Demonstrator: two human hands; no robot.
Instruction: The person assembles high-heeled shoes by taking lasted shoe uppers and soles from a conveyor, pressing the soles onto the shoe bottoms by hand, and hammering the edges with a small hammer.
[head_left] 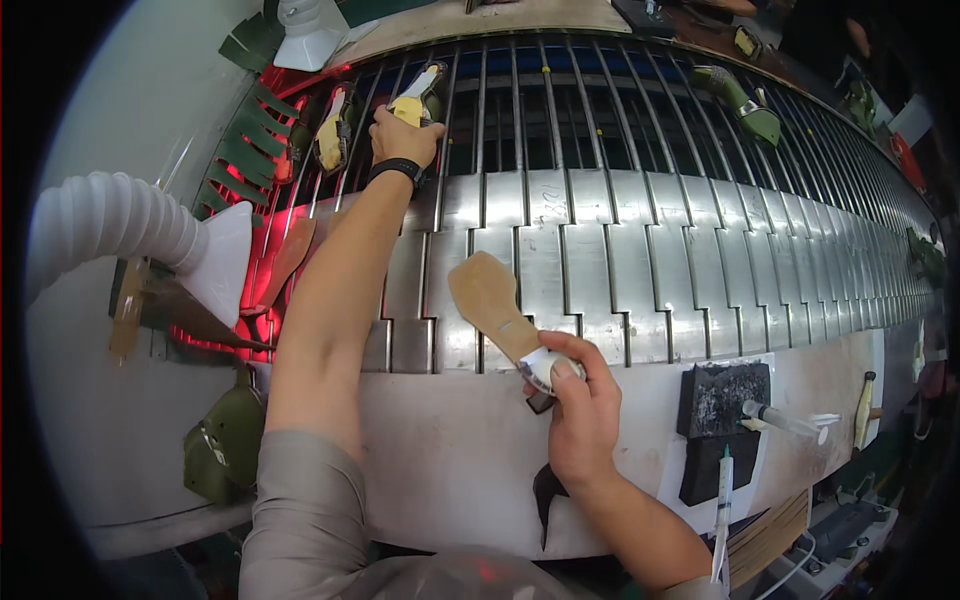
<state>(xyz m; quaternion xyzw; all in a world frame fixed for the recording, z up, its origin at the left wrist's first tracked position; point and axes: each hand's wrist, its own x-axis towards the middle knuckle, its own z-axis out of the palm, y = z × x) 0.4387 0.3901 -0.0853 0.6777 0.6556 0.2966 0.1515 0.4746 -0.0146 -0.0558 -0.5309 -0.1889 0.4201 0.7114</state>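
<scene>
My left hand (pixel 408 138) is stretched out to the far left of the conveyor, its fingers closed around a shoe (pixel 412 106) lying with its pale yellow bottom up. Another upturned shoe (pixel 331 140) with a yellowish bottom rests on the rods just left of it. Closer to me, my right hand (pixel 583 410) pinches a tan shoe sole (pixel 487 292) by its white heel end. The sole's broad front points away over the metal plates, tilted to the left. Part of the heel is hidden by my fingers.
A metal slat-and-rod conveyor (pixel 590 240) crosses ahead. At left are a white duct hood (pixel 225 262), green strips (pixel 240 150) under red light and a green shoe (pixel 225 445). Black blocks (pixel 725 395) and syringes (pixel 724 490) lie right. Another green shoe (pixel 745 110) rides the conveyor.
</scene>
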